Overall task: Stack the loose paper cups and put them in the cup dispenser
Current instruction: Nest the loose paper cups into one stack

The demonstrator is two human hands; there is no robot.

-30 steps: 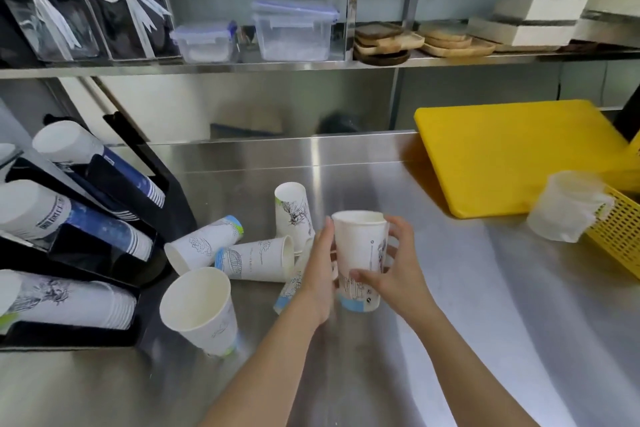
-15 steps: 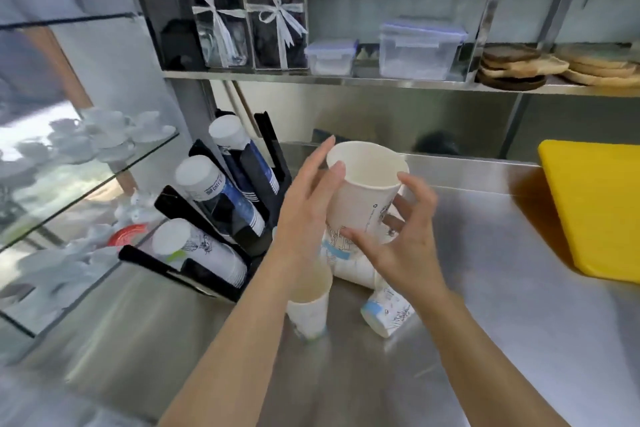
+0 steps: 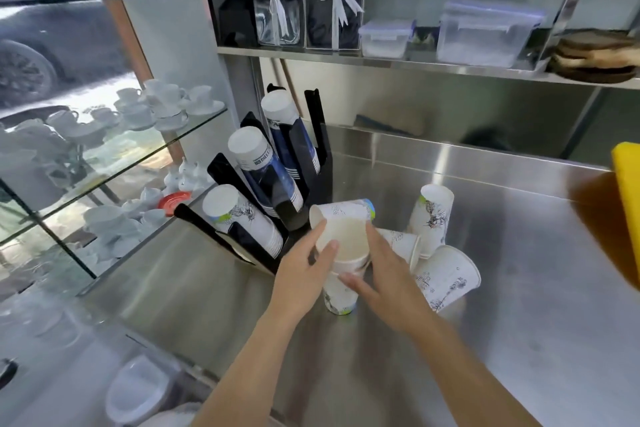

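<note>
Hands, left (image 3: 304, 267) and right (image 3: 384, 274), grip nested cups (image 3: 343, 253); misaligned rims could jam or topple loose cups (image 3: 446, 277).

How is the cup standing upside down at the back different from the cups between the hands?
The upside-down cup stands alone, mouth down, untouched. The nested cups sit mouth up, one inside another, with the left hand and right hand around them. Both are white printed paper cups on the steel counter.
</note>
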